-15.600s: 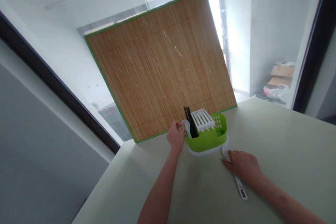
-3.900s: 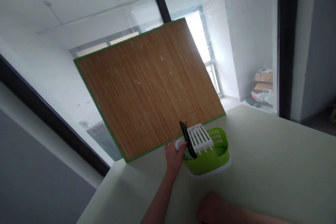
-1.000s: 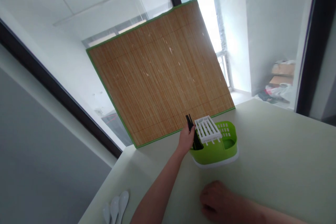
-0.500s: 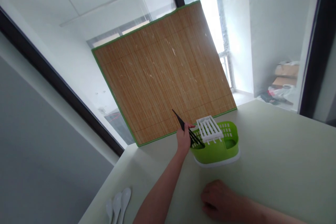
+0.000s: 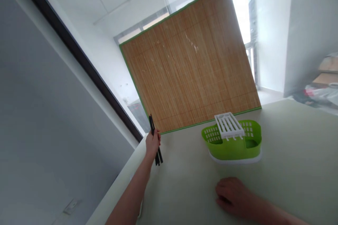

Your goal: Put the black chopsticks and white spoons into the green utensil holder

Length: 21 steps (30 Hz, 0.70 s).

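One pale table (image 5: 185,182) stands before a glass wall (image 5: 271,31), with one bamboo mat (image 5: 190,59), edged in green, propped upright along its far side. A person reaches over the tabletop with two bare arms.

The left forearm (image 5: 132,195) runs forward on a slant, wrist almost straight, and ends in a left hand (image 5: 152,144) held out toward the table's left edge, near the mat's lower left corner. The right forearm (image 5: 266,211) lies low, coming in from the right, and the right hand (image 5: 231,195) rests in front of the basket, its fingers folded into a loose fist (what the palm hides, I cannot say from here).

One green basket (image 5: 232,150), on one white base (image 5: 237,161), sits well apart from the left hand. One slatted white rack (image 5: 229,126) spans its middle, between two open ends, and three small hooks (image 5: 233,138) hang from the rack's front.

The black sticks (image 5: 158,156) are clasped in a bundle by the left hand's thumb and fingers, tips jutting above the grasp and ends slanting down below it. I make out at least three; the exact number is hidden, as is whether they touch the table.
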Motion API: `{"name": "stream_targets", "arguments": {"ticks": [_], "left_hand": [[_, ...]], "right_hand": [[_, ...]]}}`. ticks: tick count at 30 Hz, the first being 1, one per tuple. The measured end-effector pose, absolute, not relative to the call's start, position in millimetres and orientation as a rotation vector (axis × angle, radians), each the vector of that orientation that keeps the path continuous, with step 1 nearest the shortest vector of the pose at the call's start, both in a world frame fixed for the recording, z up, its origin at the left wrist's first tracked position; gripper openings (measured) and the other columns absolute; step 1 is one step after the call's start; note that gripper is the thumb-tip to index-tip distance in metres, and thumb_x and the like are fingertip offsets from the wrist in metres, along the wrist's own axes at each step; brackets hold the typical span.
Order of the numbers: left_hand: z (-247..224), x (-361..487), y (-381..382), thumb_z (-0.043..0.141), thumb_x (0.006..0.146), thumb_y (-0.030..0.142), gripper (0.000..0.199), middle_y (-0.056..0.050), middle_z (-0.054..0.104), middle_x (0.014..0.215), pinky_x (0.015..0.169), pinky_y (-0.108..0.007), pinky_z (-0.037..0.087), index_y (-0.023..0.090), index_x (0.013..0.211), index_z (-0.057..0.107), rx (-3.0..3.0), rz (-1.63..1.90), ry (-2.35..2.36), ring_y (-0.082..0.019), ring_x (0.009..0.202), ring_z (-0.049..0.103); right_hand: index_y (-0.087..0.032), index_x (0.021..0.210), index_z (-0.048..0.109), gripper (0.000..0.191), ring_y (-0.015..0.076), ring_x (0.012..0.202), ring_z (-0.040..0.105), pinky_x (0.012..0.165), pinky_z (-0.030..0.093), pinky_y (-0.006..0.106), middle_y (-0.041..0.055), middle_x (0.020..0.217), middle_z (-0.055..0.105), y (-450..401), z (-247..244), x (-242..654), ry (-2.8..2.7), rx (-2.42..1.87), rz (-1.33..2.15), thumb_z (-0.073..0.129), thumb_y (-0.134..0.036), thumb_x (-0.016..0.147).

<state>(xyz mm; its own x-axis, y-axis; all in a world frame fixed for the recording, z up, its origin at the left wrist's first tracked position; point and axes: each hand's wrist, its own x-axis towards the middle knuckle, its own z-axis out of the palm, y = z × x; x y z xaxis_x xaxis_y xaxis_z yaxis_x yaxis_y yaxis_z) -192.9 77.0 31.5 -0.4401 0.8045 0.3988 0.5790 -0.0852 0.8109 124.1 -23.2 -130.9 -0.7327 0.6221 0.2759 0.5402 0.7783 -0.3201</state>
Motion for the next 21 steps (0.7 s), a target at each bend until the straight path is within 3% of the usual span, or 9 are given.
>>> {"name": "stream_targets", "arguments": {"ticks": [7,13,21], "left_hand": [[-16,-335,14,0.042,0.089,0.025,0.02,0.001,0.056,0.061,0.049,-0.026,0.044,0.014,0.089,0.058,1.232,0.979,2.575,-0.012,0.046,0.052],[-56,-387,-18,0.05,0.093,0.033,0.024,-0.006,0.067,0.091,0.08,-0.035,0.05,0.012,0.098,0.061,1.146,0.542,2.753,-0.017,0.082,0.064],[-90,-387,-29,0.035,0.09,0.033,0.039,-0.02,0.065,0.108,0.085,-0.046,0.046,0.012,0.111,0.061,1.105,0.273,2.863,-0.036,0.106,0.059]], "right_hand": [[-0.021,0.073,0.052,0.014,0.0173,0.07,0.057,0.062,0.029,0.029,0.0003,0.075,0.061,-24,-133,125,-2.614,-0.888,0.3,0.049,-0.023,0.087],[-0.02,0.072,0.052,0.018,0.0178,0.067,0.057,0.061,0.029,0.028,0.0016,0.072,0.061,-21,-137,125,-2.652,-0.886,0.255,0.048,-0.024,0.089],[-0.02,0.071,0.049,0.021,0.0168,0.066,0.056,0.06,0.028,0.028,0.0005,0.071,0.06,-21,-141,125,-2.651,-0.891,0.259,0.047,-0.026,0.09]]}}
